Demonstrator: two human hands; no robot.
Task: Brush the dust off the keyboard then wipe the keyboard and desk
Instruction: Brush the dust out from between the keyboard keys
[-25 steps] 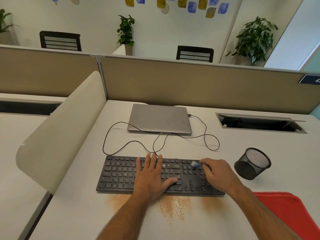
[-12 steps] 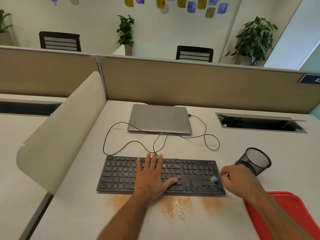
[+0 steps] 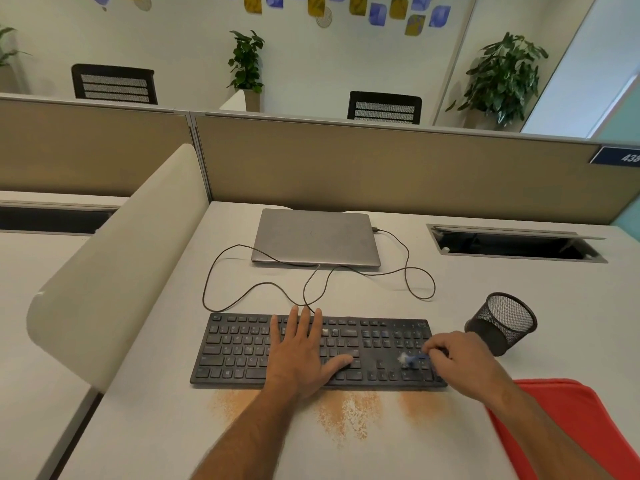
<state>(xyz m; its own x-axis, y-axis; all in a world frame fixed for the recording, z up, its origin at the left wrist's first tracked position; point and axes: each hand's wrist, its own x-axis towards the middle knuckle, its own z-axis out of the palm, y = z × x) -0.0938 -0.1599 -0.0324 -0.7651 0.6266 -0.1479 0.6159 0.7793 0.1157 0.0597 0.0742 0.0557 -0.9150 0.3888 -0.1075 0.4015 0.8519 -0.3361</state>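
A black keyboard (image 3: 242,348) lies across the pale desk (image 3: 519,299). My left hand (image 3: 304,351) rests flat on its middle keys, fingers straight. My right hand (image 3: 457,362) is over the keyboard's right end and grips a small blue brush (image 3: 410,359), whose pale bristles touch the number-pad keys. Orange-brown dust (image 3: 346,414) lies in patches on the desk just in front of the keyboard. A red cloth (image 3: 561,420) lies at the desk's near right, partly under my right forearm.
A shut grey laptop (image 3: 315,237) sits behind the keyboard, and a thin black cable (image 3: 415,285) loops between them. A black mesh pen cup (image 3: 502,322) lies tipped at the right. A cable slot (image 3: 516,242) opens at the back right. A curved white divider (image 3: 114,271) bounds the left.
My right hand swept the brush from the keyboard's upper middle-right to its right end, then back a little left onto the number pad. My left hand has not moved.
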